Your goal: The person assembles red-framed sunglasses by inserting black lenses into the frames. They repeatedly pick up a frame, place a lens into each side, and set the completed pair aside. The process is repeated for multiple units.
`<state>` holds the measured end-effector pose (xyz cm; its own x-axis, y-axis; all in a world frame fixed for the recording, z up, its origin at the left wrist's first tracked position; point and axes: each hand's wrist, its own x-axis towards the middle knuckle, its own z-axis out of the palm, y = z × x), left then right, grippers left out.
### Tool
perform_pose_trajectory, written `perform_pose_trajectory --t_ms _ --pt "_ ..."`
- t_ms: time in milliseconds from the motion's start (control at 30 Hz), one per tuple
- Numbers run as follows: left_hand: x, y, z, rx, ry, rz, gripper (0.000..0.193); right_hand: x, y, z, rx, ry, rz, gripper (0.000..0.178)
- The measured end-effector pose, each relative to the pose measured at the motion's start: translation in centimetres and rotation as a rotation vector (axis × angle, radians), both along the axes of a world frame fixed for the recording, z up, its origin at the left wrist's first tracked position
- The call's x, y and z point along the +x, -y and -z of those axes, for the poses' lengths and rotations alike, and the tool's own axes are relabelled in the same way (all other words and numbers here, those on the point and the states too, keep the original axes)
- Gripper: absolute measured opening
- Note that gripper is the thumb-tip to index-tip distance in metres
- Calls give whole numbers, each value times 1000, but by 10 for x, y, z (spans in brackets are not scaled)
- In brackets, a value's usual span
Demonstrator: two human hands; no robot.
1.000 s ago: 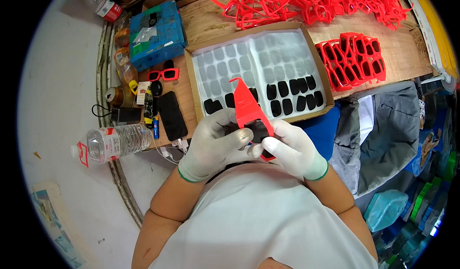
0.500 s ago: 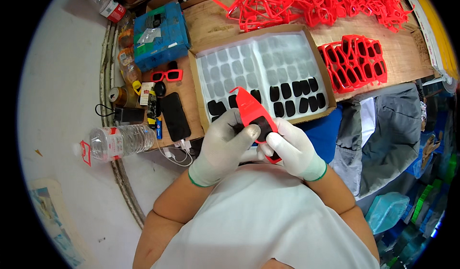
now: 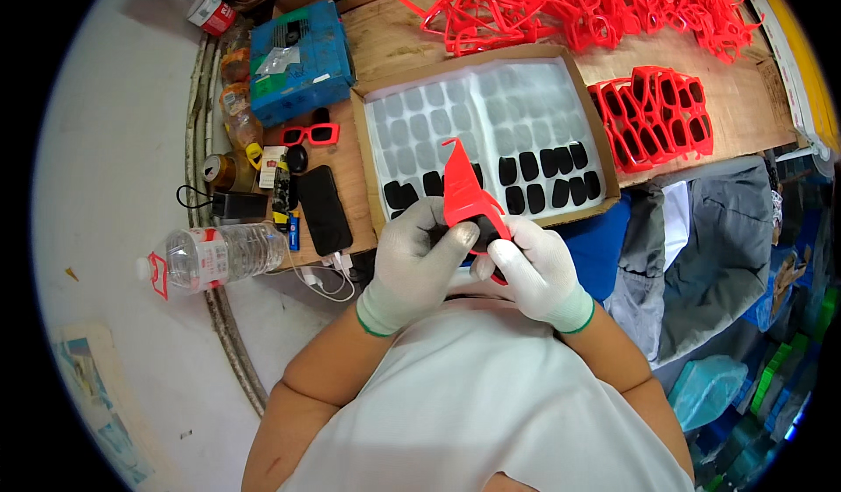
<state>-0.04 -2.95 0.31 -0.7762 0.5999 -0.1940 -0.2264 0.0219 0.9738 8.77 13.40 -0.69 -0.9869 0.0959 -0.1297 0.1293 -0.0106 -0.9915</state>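
Observation:
Between my two gloved hands is a pair of red sunglasses (image 3: 469, 196), tilted with a temple pointing up and away from me. My left hand (image 3: 410, 260) grips the frame, its thumb pressed on a dark lens. My right hand (image 3: 539, 269) pinches the other side of the frame, the thumb beside the same lens. The fingers behind the frame are partly hidden. Just beyond my hands lies a cardboard box (image 3: 569, 71) with dark lenses (image 3: 530, 166) in rows, some under a pale translucent sheet (image 3: 429, 106).
A heap of red frames (image 3: 578, 6) covers the table's far side. Red sunglasses with lenses (image 3: 653, 117) stand stacked right of the box. To the left are a phone (image 3: 324, 210), a blue box (image 3: 298, 63), another red pair (image 3: 311, 134) and a large water bottle (image 3: 223, 257).
The red sunglasses have turned slightly in my hands, the raised temple now more upright. Both hands keep their hold. The whole view has shifted a little.

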Motion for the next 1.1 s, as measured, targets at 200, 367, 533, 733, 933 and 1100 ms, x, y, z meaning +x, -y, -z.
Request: perform_pose_trajectory --t_ms 200,367,533,733,933,1100 --pt "-5 6 -3 52 80 96 21 3 -6 -1 -190 67 -60 21" --pt "1 0 -6 -142 -41 -21 19 -1 -10 -3 1 4 -133 19" --pt "8 -6 3 -194 -112 -122 18 -1 -3 1 57 -7 -81 18" --pt "4 -1 -5 -90 2 -55 17 1 -8 -10 119 52 -145 16" --pt "-5 14 -8 55 119 106 17 5 -8 -5 -17 -12 -182 17" --pt "-6 14 -19 16 52 121 15 3 -5 -9 -56 -29 -181 20"
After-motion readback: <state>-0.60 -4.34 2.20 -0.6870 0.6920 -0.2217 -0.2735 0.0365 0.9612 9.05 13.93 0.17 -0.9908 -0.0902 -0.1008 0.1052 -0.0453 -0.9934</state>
